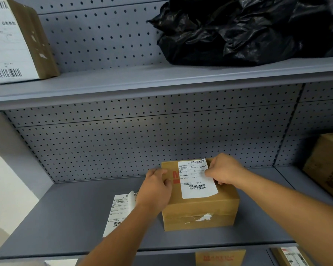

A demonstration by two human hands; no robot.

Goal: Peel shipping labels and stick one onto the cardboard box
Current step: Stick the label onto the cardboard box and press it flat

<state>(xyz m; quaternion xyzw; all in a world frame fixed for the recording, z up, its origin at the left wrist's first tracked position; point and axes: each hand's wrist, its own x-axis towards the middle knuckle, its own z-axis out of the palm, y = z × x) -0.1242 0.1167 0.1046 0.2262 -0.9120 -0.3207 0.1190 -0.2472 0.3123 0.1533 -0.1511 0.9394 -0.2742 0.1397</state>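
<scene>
Facing a grey metal rack with a pegboard back, we counted two shelves in full view: an upper shelf [161,81] and the lower shelf [69,217] where we worked. On the upper one sat one crumpled black plastic bag [248,29] at the right and one labelled carton [17,39] at the far left, with bare shelf between them. One more brown carton [327,166] stood at the right edge of the frame, in the next bay.

One cardboard box [198,206] rested on the lower shelf, right of centre and set back from the front lip. Open shelf lay to its left, to its right and in front of it.

We saw two loose label pieces. One shipping label [197,179] lay on the box top, its lower right corner not quite flat. One sheet of labels [118,212] lay on the shelf just left of the box, its upper corner curled up, partly hidden under our left forearm.

Our left hand [156,189] gripped the box's left top edge, fingers curled over it. Our right hand [223,171] rested at the label's right edge, fingers [210,172] bent and pressing down on the paper.

Below the front lip, the tops of two further cartons showed.
</scene>
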